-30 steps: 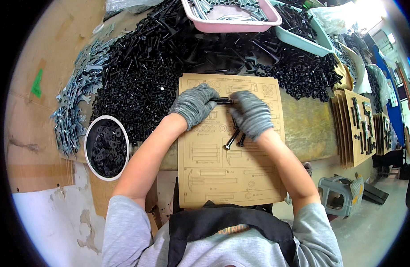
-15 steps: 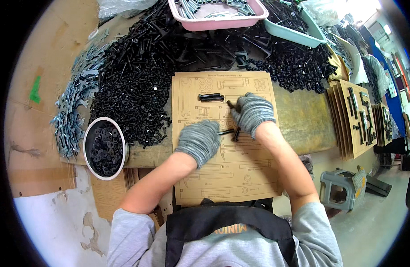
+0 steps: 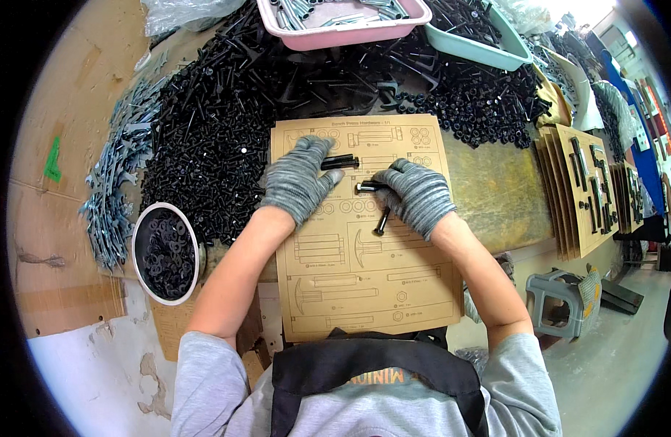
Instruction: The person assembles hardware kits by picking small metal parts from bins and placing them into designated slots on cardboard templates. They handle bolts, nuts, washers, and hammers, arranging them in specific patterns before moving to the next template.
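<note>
My left hand point(image 3: 297, 183), in a grey knitted glove, is over the upper left of a printed cardboard sheet point(image 3: 328, 266). Its thumb and fingers are apart, on either side of the ends of black bolts point(image 3: 341, 162) that lie side by side on the sheet. My right hand point(image 3: 417, 195), gloved alike, bends its fingers over the shank of a black bolt point(image 3: 367, 187) whose head points left. Below those fingers another black bolt point(image 3: 381, 222) sticks out, head down; whether it is held or just lies there, I cannot tell. Outlines of hardware cover the sheet.
Heaps of small black bolts point(image 3: 204, 146) and black nuts point(image 3: 488, 109) surround the sheet. Silver wrenches point(image 3: 120, 167) lie far left, near a white-rimmed bucket point(image 3: 136, 251) of washers. Pink point(image 3: 350, 36) and teal point(image 3: 481, 54) trays stand behind. Filled cardboard sheets point(image 3: 579, 240) stand right, beside a grey stool point(image 3: 550, 309).
My left hand has moved up and left to the paired bolts and no longer holds the bolt it had. My right hand has lowered slightly and turned, its bolt now lying nearly level.
</note>
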The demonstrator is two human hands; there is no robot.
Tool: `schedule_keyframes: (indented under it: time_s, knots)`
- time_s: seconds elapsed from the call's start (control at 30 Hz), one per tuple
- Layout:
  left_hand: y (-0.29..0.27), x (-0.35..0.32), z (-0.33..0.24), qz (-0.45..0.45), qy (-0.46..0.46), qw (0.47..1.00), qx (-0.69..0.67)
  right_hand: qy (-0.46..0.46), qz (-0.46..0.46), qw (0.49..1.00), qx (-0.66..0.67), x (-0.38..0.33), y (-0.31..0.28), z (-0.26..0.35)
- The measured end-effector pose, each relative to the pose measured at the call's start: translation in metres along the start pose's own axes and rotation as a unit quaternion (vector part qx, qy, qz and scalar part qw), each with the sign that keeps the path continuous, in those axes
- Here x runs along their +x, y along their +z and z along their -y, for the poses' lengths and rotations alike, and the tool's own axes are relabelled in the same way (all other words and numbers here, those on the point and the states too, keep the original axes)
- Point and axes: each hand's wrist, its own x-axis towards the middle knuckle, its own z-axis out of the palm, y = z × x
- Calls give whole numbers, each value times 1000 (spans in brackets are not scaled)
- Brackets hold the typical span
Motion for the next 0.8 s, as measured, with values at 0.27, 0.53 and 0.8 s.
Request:
schedule_keyframes:
  time_s: [0.27, 0.53, 0.8]
  knots:
    - [-3, 5, 5, 76, 28, 996, -31, 15, -26, 999, 11, 23, -2, -27]
    - [13, 9, 13, 57, 48, 996, -37, -28, -77, 996, 37, 33, 10, -23]
    - [19, 8, 10, 45, 42, 997, -38, -36, -98, 993, 57, 29, 16, -24]
